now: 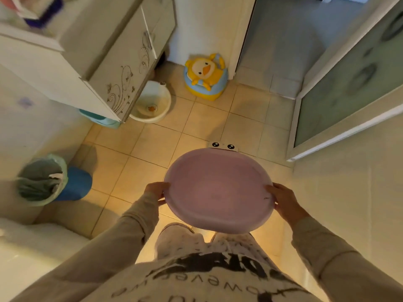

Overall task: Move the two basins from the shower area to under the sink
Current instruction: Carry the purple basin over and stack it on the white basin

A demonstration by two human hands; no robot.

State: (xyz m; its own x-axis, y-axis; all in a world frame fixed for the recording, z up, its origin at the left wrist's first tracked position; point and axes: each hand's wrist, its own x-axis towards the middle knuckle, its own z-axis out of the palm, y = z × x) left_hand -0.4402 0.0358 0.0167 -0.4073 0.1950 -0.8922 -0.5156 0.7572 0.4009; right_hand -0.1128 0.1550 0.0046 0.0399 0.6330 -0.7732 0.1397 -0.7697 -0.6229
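I hold a pink oval basin [218, 188] with a white cartoon-eyed tab on its far rim, level in front of my body above the tiled floor. My left hand [158, 191] grips its left rim and my right hand [282, 200] grips its right rim. A second, cream round basin [152, 103] sits on the floor, partly tucked under the front edge of the sink cabinet [122, 68] at the upper left. A teal basin edge [98, 118] shows under the cabinet further left.
A yellow and blue duck potty [206, 76] stands by the far wall. A blue bin [52, 182] with a green liner sits at the left. The frosted shower door [349, 88] stands at the right, and a doorway opens at the top.
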